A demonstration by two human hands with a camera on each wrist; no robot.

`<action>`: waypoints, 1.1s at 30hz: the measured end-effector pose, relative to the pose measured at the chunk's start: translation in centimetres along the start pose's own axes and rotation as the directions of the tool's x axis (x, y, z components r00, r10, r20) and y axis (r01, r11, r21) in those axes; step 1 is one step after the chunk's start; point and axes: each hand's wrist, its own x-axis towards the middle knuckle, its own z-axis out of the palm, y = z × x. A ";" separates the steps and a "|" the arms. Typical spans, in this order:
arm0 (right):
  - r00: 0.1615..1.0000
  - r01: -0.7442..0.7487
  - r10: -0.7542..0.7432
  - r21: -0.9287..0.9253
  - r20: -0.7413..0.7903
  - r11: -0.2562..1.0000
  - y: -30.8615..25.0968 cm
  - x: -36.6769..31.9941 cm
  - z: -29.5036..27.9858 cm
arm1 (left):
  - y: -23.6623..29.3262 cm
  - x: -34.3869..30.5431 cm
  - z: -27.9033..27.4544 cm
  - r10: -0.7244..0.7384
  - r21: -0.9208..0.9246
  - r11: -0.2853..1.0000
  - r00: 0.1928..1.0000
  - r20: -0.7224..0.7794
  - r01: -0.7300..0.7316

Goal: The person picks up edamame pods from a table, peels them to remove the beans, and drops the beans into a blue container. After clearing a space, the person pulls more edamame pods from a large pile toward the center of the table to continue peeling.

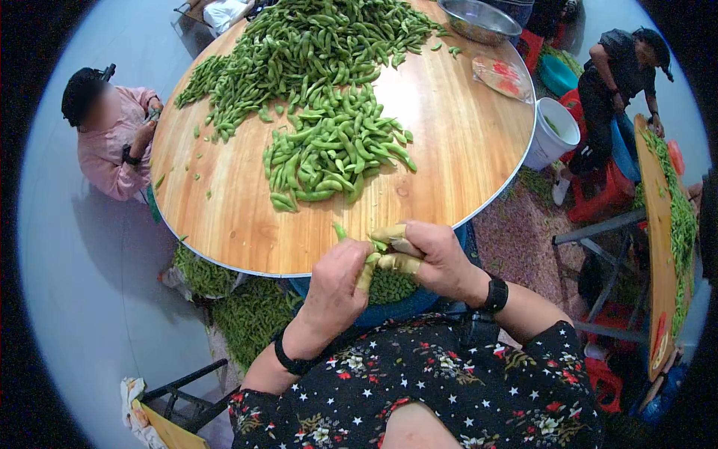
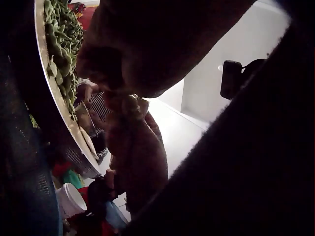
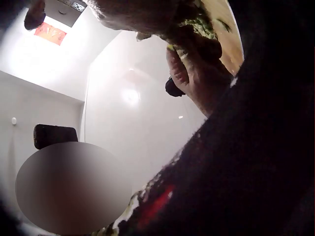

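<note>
At the table (image 1: 239,224), hands (image 1: 338,275) (image 1: 440,260) close together, curled round green pods (image 1: 339,231).

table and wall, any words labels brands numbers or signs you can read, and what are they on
No text can be read for certain.
Flat packet on the table: red marks, too blurred.
Red sheet, right wrist view: markings too faint.
Dark panel above it: pale marks, too small.

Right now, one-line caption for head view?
Left hand and right hand pinch green pods by the near edge of a round wooden table, pod heap beyond.
</note>
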 end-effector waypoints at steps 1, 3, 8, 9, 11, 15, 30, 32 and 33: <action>0.990 -0.138 0.131 0.173 0.050 0.975 0.0 0.0 -0.2 | 0.0 0.0 0.0 0.010 -0.006 1.000 1.000 0.012 -0.010; 0.916 -0.401 0.328 0.569 0.230 0.718 0.4 0.0 -0.4 | 0.0 0.0 -0.1 0.022 -0.013 1.000 1.000 0.022 -0.022; 0.723 -0.654 0.551 0.671 0.417 0.350 -1.2 0.9 -1.4 | 0.5 -0.7 -0.1 -0.183 -0.091 0.978 0.982 0.037 0.186; 0.822 -0.554 0.479 0.626 0.308 0.548 -1.4 0.9 -1.2 | 0.6 -0.6 -0.1 -0.185 -0.089 0.978 0.982 0.037 0.187; 0.902 -0.428 0.377 0.551 0.210 0.717 -1.3 0.8 -0.8 | 1.0 -0.2 -0.3 -0.018 0.044 0.999 1.000 -0.006 0.018; 0.948 -0.302 0.281 0.143 0.151 0.942 -1.0 0.8 -1.0 | 0.2 -0.5 -0.5 -0.051 0.175 0.985 0.964 0.260 0.005; 0.930 -0.366 0.339 0.468 0.144 0.804 -1.3 1.1 2.0 | -0.3 0.5 1.4 -0.439 -0.942 0.243 0.892 0.106 0.232; 0.845 -0.506 0.478 0.645 0.238 0.573 -1.4 1.2 2.2 | -0.7 0.1 1.6 -0.433 -0.943 0.256 0.897 0.086 0.214; 0.845 -0.506 0.477 0.644 0.239 0.574 -1.5 1.4 2.3 | -1.0 0.0 1.8 -0.427 -0.942 0.269 0.902 0.068 0.198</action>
